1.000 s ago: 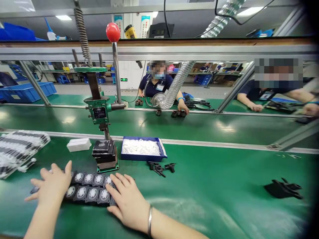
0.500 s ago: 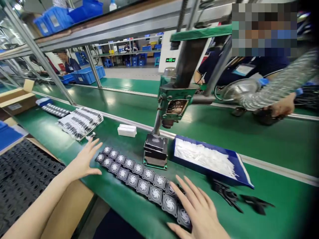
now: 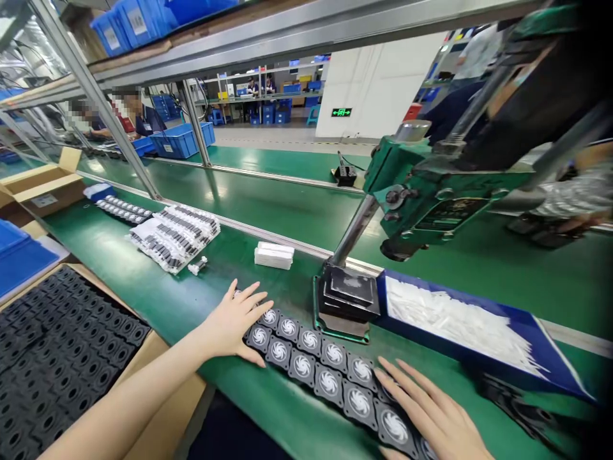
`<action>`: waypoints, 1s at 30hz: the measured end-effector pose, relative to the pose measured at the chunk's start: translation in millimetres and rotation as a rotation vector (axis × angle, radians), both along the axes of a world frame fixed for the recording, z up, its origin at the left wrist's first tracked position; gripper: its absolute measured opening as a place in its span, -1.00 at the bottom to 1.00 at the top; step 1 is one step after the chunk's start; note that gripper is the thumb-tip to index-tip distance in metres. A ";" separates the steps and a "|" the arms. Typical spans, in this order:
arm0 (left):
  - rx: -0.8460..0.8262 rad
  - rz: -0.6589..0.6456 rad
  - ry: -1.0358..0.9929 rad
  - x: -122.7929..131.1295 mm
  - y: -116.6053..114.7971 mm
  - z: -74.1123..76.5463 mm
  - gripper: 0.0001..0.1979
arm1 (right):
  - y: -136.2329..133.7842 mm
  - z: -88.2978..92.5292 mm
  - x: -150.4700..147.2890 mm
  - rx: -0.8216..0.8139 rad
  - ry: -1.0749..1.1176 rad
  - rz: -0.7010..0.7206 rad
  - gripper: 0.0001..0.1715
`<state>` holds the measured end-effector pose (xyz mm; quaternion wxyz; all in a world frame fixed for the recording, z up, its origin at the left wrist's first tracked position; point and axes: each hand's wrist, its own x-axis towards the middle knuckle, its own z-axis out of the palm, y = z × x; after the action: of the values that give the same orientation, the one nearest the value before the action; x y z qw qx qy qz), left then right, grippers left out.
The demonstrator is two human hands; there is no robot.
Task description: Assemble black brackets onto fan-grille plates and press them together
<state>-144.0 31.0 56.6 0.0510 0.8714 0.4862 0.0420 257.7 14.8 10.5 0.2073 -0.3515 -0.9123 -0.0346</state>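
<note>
Left hand [image 3: 233, 319] is lying flat, fingers spread and released, palm down on the left end of the double row of black fan parts [image 3: 330, 380]; half a second earlier it was hovering just off that end, not touching. Right hand [image 3: 433, 415] is resting open, fingers extended and gripping nothing, over the right end of the row, as it was before. The row is lying on the green bench [image 3: 158, 287], running diagonally in front of the press base [image 3: 345, 300], and is now looking more tightly closed up than in the earlier frame. The blue tray of white pieces [image 3: 460, 326] is sitting just right of the press base. View is swinging further left: the crate of black parts [image 3: 57, 358] is showing more fully. A white box [image 3: 274, 255] is sitting behind the row.
</note>
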 end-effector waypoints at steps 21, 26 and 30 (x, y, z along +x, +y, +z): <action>0.069 0.046 0.038 -38.3 9.5 -7.4 -0.16 | -3.6 23.2 -42.6 -0.353 0.080 -0.004 -0.12; 0.102 0.061 0.047 -40.7 10.5 -7.2 -0.10 | -9.8 28.1 -25.9 -0.351 0.177 -0.066 0.09; 0.220 0.068 -0.049 -35.2 5.0 6.4 -0.10 | -16.9 21.4 3.1 -0.342 0.371 -0.154 -0.07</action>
<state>-179.2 36.0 63.0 -0.0347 0.8535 0.5064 0.1181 260.7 -2.1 32.0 0.3050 -0.4503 -0.8218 0.1695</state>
